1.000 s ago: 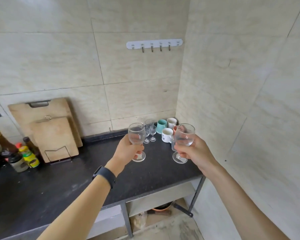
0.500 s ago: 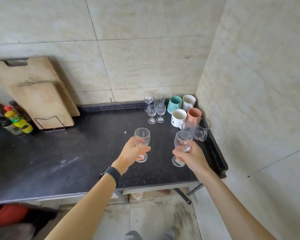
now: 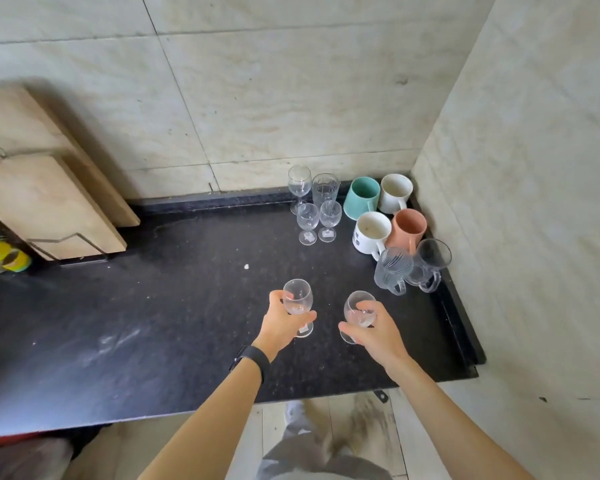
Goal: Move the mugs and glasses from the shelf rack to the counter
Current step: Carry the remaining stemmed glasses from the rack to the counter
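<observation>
My left hand (image 3: 280, 323) grips a clear wine glass (image 3: 298, 299) by its bowl, low over the black counter (image 3: 153, 306). My right hand (image 3: 374, 329) holds a second wine glass (image 3: 355, 308) the same way, a little to the right. At the counter's back right corner stand several stemmed glasses (image 3: 312, 209), a teal mug (image 3: 361, 197), two white mugs (image 3: 371, 232), a salmon mug (image 3: 407, 228) and two clear glass mugs (image 3: 411, 268). The shelf rack is out of view.
Two wooden cutting boards (image 3: 45, 199) lean on the wall at the left, with bottles (image 3: 0, 256) beside them. Tiled walls close the back and right sides. The counter's front edge runs just below my forearms.
The view has tilted downward and moved closer to the counter. Both hands have lowered their wine glasses toward the counter top, still gripping them.
</observation>
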Demonstrator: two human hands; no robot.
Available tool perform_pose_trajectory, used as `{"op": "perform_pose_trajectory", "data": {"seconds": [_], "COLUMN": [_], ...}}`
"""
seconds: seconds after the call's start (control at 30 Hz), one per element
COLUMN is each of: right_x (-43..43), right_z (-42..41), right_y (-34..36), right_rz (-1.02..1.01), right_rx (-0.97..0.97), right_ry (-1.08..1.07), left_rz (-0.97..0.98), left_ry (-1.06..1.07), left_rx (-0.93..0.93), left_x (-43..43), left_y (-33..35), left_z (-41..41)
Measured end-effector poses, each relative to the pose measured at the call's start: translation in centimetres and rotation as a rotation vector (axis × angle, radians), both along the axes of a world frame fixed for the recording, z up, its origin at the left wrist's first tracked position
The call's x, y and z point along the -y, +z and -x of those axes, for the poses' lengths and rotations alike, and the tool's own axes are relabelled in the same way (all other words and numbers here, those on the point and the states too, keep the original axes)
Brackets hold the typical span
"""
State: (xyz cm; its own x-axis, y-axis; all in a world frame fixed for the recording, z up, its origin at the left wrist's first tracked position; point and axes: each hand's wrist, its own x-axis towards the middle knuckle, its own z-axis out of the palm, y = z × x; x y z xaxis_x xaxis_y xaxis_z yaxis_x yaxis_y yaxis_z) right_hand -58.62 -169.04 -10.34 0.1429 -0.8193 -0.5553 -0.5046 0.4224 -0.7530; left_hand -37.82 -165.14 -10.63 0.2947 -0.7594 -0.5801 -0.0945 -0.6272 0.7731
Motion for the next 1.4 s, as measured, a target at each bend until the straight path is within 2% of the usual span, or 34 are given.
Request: {"op": "perform_pose_trajectory", "data": {"seconds": [0.23,0.43,0.87,1.4], "right_x": [4.8,9.8,17.9,19.3], "right_z": [-2.3,-5.1,-8.0,-8.6], "right_y": [-2.0,-3.0,-6.1,-7.1], "right_rz": [-0.014,0.042,0.046,0.013], "right_rx": [-0.108,-0.117,-0.028,0.071], "right_ry": [-0.032,-0.07,-0.078,-0.078], "left_rz": [0.041,0.067,0.037,0.028], "left_ry": [-0.031,-0.043,0.033,0.088], "left_rx": [0.065,0.124,0.173,0.125], "left_x": [6.1,10.6,16.5,18.1], "left_y": [-2.6,-4.3,-6.3,-6.9], "left_z": [-1.8,-1.9,-1.8,-1.7]}}
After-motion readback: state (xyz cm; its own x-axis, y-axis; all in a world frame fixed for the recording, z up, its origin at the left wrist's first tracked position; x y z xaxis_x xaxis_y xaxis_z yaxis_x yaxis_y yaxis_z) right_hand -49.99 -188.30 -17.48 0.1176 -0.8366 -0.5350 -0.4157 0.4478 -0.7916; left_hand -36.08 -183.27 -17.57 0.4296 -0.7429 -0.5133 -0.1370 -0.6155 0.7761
